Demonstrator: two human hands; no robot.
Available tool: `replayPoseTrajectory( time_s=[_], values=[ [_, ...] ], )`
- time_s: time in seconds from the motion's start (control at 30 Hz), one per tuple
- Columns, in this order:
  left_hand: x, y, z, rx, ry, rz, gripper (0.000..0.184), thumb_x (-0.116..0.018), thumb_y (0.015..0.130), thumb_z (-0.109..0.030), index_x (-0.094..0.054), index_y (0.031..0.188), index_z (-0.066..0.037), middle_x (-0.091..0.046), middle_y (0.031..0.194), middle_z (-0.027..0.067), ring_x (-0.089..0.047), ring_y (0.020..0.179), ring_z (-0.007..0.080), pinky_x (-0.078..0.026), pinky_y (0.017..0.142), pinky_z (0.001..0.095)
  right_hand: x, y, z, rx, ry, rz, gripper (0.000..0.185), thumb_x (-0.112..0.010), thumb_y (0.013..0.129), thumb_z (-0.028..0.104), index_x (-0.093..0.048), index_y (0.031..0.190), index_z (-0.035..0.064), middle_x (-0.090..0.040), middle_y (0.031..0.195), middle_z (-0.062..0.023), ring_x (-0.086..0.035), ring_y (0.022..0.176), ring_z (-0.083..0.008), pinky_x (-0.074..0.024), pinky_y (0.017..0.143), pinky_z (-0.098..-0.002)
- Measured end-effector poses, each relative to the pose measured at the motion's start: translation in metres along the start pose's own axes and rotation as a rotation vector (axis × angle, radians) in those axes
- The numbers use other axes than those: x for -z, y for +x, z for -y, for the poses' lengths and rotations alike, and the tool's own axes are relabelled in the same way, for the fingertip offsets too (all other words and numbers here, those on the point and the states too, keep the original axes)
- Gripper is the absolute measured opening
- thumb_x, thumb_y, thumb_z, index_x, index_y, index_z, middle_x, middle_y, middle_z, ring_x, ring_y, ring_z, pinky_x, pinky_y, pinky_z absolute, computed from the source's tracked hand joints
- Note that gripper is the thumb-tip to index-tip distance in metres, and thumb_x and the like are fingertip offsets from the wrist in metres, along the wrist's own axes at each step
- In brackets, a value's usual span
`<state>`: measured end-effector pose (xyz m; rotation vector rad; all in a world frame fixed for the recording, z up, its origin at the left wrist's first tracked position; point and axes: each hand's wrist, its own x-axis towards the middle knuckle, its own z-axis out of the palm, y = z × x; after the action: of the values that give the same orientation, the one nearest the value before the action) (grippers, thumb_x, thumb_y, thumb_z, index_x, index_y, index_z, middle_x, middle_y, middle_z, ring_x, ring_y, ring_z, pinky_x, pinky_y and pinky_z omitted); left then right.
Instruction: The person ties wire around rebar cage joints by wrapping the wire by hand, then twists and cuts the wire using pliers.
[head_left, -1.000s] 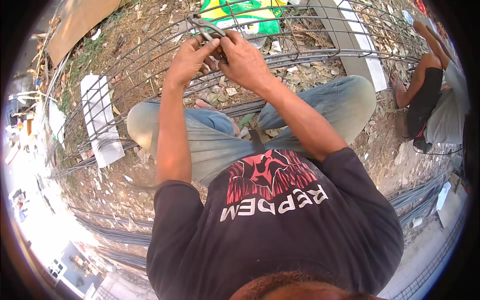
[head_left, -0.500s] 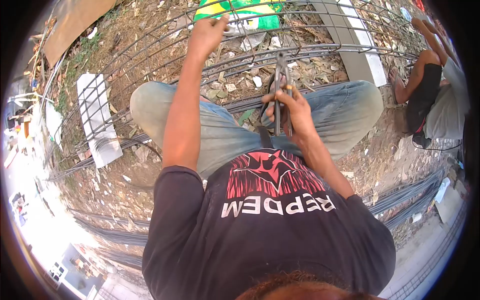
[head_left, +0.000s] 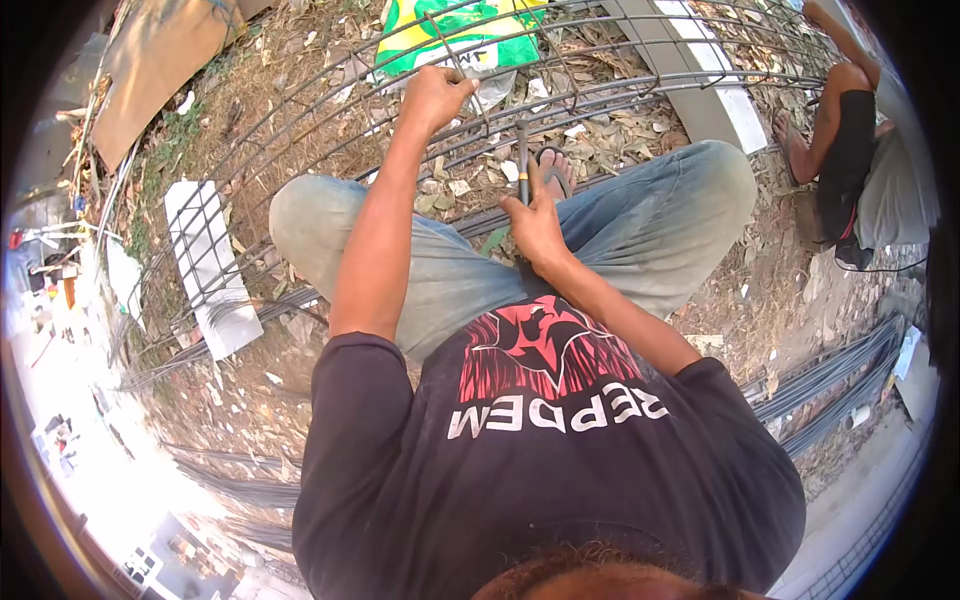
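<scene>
A rebar cage [head_left: 330, 118] of long thin bars with cross ties lies in front of my legs. My left hand [head_left: 436, 98] is at its near side, fingers closed in a pinch by a cross tie; whatever they hold is too small to make out. My right hand [head_left: 540, 228] grips a pair of pincers [head_left: 522, 158] with a yellow band on the handle. The tool's head points away from me, just below the near bars and apart from my left hand. The second handle is hidden.
A green and yellow bag [head_left: 460, 38] lies beneath the cage. A grey and white board [head_left: 672, 70] is at right, a white panel [head_left: 210, 265] at left. Another person [head_left: 850, 150] sits at far right. Bundles of rods [head_left: 830, 380] lie behind me.
My left hand has come right and closer to me along the cage. My right hand has moved left, turning the pincers so their handles line up and the head sits nearer my left hand.
</scene>
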<state>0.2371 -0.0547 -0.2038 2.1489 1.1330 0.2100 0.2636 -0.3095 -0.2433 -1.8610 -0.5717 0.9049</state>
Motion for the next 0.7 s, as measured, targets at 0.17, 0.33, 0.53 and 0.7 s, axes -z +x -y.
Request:
replayPoseTrajectory(
  time_s=[0.17, 0.33, 0.53, 0.7],
  values=[
    [0.003, 0.003, 0.006, 0.025, -0.038, 0.077, 0.043, -0.077, 0.087, -0.041, -0.08, 0.101, 0.0, -0.076, 0.095, 0.0249, -0.075, 0.089, 0.0368, -0.057, 0.083, 0.0438, 0.011, -0.008, 0.008, 0.064, -0.12, 0.168, 0.087, -0.064, 0.089, 0.019, -0.024, 0.164, -0.0005, -0.063, 0.102, -0.0146, -0.051, 0.077, -0.0193, -0.0457, 0.073, -0.0325],
    [0.005, -0.002, 0.0, 0.018, 0.022, 0.063, 0.045, -0.076, 0.088, -0.043, -0.079, 0.1, 0.001, -0.075, 0.09, 0.0246, -0.074, 0.086, 0.0368, -0.056, 0.08, 0.0442, 0.01, -0.01, 0.014, 0.13, -0.149, 0.142, 0.085, -0.062, 0.09, 0.018, -0.024, 0.163, -0.0007, -0.065, 0.101, -0.0247, -0.062, 0.084, -0.0339, -0.0486, 0.081, -0.0435],
    [0.0, 0.008, 0.01, 0.0, -0.037, 0.04, 0.045, -0.076, 0.088, -0.044, -0.079, 0.098, 0.0, -0.075, 0.09, 0.0254, -0.074, 0.086, 0.0388, -0.057, 0.081, 0.0457, 0.008, -0.009, 0.014, 0.061, -0.036, 0.082, 0.087, -0.063, 0.09, 0.017, -0.022, 0.164, 0.0018, -0.062, 0.092, -0.0255, -0.062, 0.085, -0.0348, -0.0487, 0.084, -0.0423],
    [0.004, 0.003, 0.006, -0.015, -0.018, 0.073, 0.047, -0.076, 0.088, -0.044, -0.079, 0.098, 0.002, -0.075, 0.089, 0.0255, -0.074, 0.084, 0.0387, -0.056, 0.08, 0.0458, 0.025, 0.0, 0.013, 0.128, -0.199, 0.251, 0.088, -0.068, 0.09, 0.019, -0.024, 0.164, 0.0021, -0.065, 0.093, -0.0164, -0.06, 0.081, -0.0275, -0.0488, 0.082, -0.0383]
  ],
)
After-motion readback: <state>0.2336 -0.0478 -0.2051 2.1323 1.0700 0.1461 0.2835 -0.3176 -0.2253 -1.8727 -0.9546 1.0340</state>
